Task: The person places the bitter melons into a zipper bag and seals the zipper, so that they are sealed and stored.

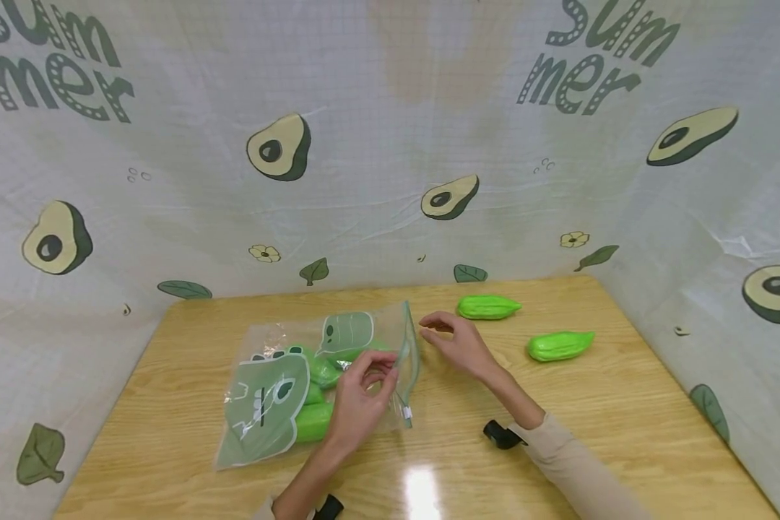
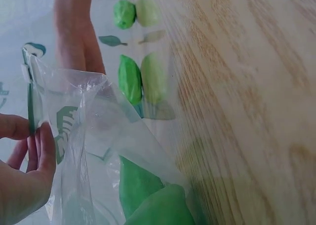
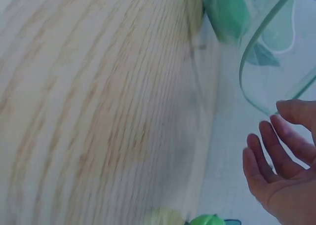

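A clear zip bag (image 1: 380, 328) with green cartoon prints lies on the table, its mouth parted toward the right. My left hand (image 1: 360, 404) pinches the bag's zip rim between thumb and fingers; the left wrist view shows this left hand (image 2: 29, 180) too. Inside are several green vegetable-like pieces, including a smooth long piece (image 1: 315, 422), partly hidden by the prints. Beside the mouth, my right hand (image 1: 458, 347) has loosely bent fingers. In the right wrist view, the right hand (image 3: 286, 161) has its thumb and index tips close to the rim; whether they touch it cannot be told.
Two bright green, ridged bitter melons lie on the right of the wooden table (image 1: 624, 426): a farther bitter melon (image 1: 487, 307) and a nearer bitter melon (image 1: 560, 346). White cloth (image 1: 364, 238) printed with avocados hangs behind and along the sides. A black wrist mount (image 1: 502, 435) sits by the right sleeve.
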`<state>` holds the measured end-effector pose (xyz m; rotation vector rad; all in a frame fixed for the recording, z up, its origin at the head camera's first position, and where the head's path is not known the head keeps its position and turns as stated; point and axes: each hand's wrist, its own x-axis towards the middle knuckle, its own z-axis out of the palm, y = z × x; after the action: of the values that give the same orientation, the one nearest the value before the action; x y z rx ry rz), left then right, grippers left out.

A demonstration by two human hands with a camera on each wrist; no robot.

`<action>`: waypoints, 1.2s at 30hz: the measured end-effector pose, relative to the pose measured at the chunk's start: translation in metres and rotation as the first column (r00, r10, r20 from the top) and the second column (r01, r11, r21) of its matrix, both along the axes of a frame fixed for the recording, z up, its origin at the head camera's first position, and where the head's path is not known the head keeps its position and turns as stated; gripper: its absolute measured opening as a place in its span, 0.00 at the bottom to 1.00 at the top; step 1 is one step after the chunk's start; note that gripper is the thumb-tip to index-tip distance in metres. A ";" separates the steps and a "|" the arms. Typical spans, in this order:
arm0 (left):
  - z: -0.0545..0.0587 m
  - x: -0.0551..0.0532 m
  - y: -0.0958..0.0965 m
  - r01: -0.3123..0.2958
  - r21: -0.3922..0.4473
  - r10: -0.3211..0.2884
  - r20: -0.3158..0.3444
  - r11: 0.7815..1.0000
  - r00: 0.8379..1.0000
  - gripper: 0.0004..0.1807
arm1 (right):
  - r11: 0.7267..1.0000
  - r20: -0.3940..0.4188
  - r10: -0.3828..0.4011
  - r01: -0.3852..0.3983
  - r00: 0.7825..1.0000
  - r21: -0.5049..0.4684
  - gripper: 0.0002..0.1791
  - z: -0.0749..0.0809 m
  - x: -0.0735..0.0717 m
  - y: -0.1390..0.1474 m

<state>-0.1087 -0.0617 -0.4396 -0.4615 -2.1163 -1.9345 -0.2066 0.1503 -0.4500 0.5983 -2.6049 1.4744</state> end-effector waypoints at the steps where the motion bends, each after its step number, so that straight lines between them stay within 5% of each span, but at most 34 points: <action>1: 0.000 0.000 0.000 0.000 0.000 0.000 -0.006 1.000 1.000 0.10 | 1.000 -0.002 -0.009 0.009 1.000 0.007 0.11 0.000 0.000 0.002; 21: -0.001 0.000 -0.001 0.004 0.002 -0.004 -0.046 1.000 0.999 0.10 | 0.987 -0.115 -0.140 0.148 0.983 0.060 0.12 0.000 -0.005 0.045; 36: 0.001 0.001 -0.001 0.012 0.006 -0.012 0.002 1.000 1.000 0.10 | 0.959 -0.167 -0.268 0.280 0.949 0.050 0.13 0.001 -0.013 0.073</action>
<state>-0.1078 -0.0631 -0.4385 -0.4722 -2.1130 -1.9477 -0.2192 0.2228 -0.4495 0.3252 -2.5044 1.2018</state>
